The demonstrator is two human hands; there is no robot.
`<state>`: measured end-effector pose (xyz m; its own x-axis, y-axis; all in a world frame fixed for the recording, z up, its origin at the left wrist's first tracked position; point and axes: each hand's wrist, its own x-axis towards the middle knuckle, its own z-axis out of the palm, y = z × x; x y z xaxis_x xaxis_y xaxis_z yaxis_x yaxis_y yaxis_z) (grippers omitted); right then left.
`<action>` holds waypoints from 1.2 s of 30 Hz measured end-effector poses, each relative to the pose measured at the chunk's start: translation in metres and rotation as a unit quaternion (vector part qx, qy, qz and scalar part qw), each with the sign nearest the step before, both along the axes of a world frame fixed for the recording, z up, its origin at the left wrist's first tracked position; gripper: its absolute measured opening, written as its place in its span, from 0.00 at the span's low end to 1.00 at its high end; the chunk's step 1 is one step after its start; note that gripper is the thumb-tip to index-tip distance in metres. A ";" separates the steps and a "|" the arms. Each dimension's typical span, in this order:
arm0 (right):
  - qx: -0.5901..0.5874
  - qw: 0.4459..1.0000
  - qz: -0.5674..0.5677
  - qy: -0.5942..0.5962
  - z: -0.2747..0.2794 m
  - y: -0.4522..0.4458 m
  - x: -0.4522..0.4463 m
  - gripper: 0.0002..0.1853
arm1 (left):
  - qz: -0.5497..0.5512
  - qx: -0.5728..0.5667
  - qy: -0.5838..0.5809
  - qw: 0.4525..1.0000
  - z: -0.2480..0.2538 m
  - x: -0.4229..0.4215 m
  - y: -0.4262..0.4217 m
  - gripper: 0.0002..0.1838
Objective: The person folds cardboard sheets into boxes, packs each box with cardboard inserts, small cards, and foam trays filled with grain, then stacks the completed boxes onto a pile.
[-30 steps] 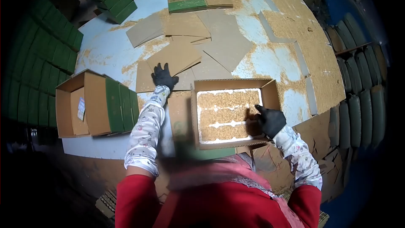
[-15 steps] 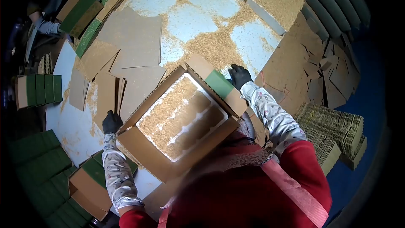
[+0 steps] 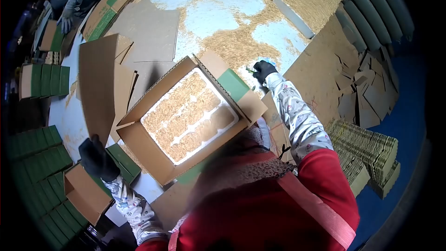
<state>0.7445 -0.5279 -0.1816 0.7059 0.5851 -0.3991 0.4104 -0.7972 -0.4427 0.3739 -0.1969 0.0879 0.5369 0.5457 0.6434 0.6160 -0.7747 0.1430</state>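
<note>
Held flat brown cardboard sheet [image 3: 97, 83] by near end, left hand [image 3: 98, 158], long axis forward. Had right hand [image 3: 265, 71] apart, grip unclear.

Black gloves [image 3: 98, 159] cover the hands [image 3: 265, 71], with white patterned oversleeves [image 3: 297, 114], a red top [image 3: 260, 204] and pink straps [image 3: 320, 208].
</note>
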 end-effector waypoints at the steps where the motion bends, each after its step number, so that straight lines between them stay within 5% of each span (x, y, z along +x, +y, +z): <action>1: 0.038 0.999 -0.013 0.010 -0.006 -0.006 0.005 0.18 | -0.020 0.018 0.027 0.999 0.005 -0.002 -0.019 0.06; 3: 0.066 0.997 -0.013 0.048 -0.018 -0.013 0.018 0.21 | -0.134 0.151 0.277 0.939 0.012 -0.015 -0.045 0.05; 5: 0.083 0.994 -0.011 0.066 -0.045 -0.019 0.032 0.20 | -0.394 0.061 0.209 0.893 0.013 0.003 -0.065 0.08; 7: 0.099 0.991 -0.007 0.084 -0.037 -0.015 0.034 0.19 | -0.470 0.088 0.279 0.833 0.015 0.027 -0.088 0.07; 8: 0.181 0.978 -0.086 0.058 -0.023 -0.007 0.030 0.17 | -0.476 -0.002 0.378 0.794 0.002 0.028 -0.091 0.09; 9: 0.262 0.951 -0.160 0.034 0.007 0.010 0.022 0.15 | -0.469 -0.092 0.469 0.743 -0.015 0.028 -0.093 0.10; 10: 0.328 0.927 -0.168 0.066 0.075 0.031 0.001 0.09 | -0.456 -0.094 0.467 0.751 -0.021 0.033 -0.098 0.10; 11: 0.389 0.898 -0.177 0.104 0.151 0.050 -0.033 0.03 | -0.447 -0.143 0.534 0.704 -0.025 0.038 -0.104 0.12; 12: 0.457 0.883 -0.088 0.058 0.198 0.062 -0.067 0.01 | -0.435 -0.190 0.596 0.647 -0.028 0.040 -0.107 0.13; 13: 0.521 0.854 -0.001 0.010 0.226 0.073 -0.095 0.01 | -0.426 -0.193 0.599 0.650 -0.032 0.038 -0.109 0.13; 15: 0.464 0.786 0.323 -0.251 0.243 0.092 -0.126 0.02 | -0.430 -0.232 0.575 0.656 -0.042 0.033 -0.107 0.13; 17: 0.077 0.820 0.528 -0.205 0.218 0.102 -0.151 0.07 | -0.410 -0.255 0.572 0.663 -0.044 0.023 -0.098 0.13; 18: -0.050 0.837 0.507 -0.202 0.208 0.100 -0.157 0.09 | -0.444 -0.228 0.555 0.666 -0.036 0.018 -0.089 0.15; 19: -0.016 0.793 0.576 -0.198 0.219 0.099 -0.147 0.10 | -0.477 -0.198 0.537 0.667 -0.025 0.014 -0.078 0.17; 21: 0.292 0.807 0.493 -0.144 0.256 0.082 -0.117 0.14 | -0.470 -0.168 0.440 0.746 0.019 -0.005 -0.058 0.26; 24: 0.294 0.789 0.504 -0.194 0.269 0.067 -0.077 0.26 | -0.419 -0.199 0.366 0.807 0.013 -0.027 -0.036 0.36; 27: 0.323 0.805 0.497 -0.028 0.227 0.083 -0.091 0.46 | -0.442 -0.254 0.328 0.796 -0.018 -0.010 -0.039 0.40; 30: 0.244 0.828 0.488 -0.130 0.182 0.108 -0.127 0.47 | -0.298 -0.227 0.270 0.887 -0.058 -0.002 -0.072 0.49; 31: 0.265 0.847 0.437 -0.148 0.165 0.109 -0.127 0.47 | -0.217 -0.237 0.245 0.915 -0.077 -0.011 -0.082 0.53; 33: 0.287 0.943 0.144 -0.083 0.129 0.111 -0.125 0.48 | -0.067 -0.283 0.115 0.950 -0.129 -0.047 -0.091 0.56; 35: 0.354 0.911 -0.118 0.175 0.079 0.110 -0.119 0.51 | -0.048 -0.543 -0.066 0.835 -0.198 -0.077 -0.109 0.52; 36: 0.352 0.873 -0.201 0.272 0.069 0.111 -0.118 0.52 | -0.051 -0.671 -0.137 0.727 -0.202 -0.083 -0.116 0.49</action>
